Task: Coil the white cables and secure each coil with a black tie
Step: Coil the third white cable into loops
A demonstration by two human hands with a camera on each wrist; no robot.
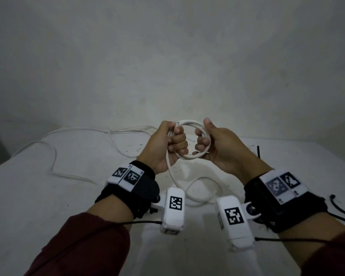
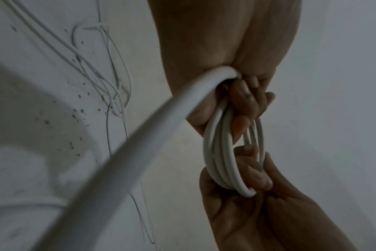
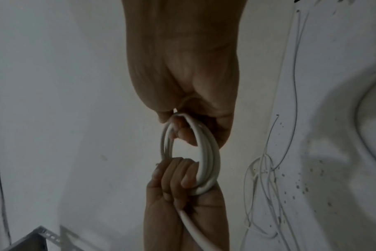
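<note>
Head view: a small coil (image 1: 189, 140) of white cable is held up above the desk (image 1: 48, 196), between the two hands. The left hand (image 1: 167, 148) is curled around the left side of the coil, with the fingers passed through the ring. The right hand (image 1: 217, 148) is closed on the right side, with the thumb raised. So both grips are pressed together on the coil, one on each side, and the ring stands nearly upright between them, its open face turned toward the person.

From under the left grip the loose tail (image 1: 179, 184) of the same cable is seen to hang down. It then lies in a curve on the desk between the two wrists, on the near side. This is judged to be the part not yet wound, and the left hand is nearer to it.

A second white cable (image 1: 68, 136) lies spread on the desk, far to the left. A thin black tie (image 1: 258, 151) seems to lie near the right edge of the desk, beyond the right wrist, so the right hand is judged nearer to it. Its shape cannot be told well.
</note>
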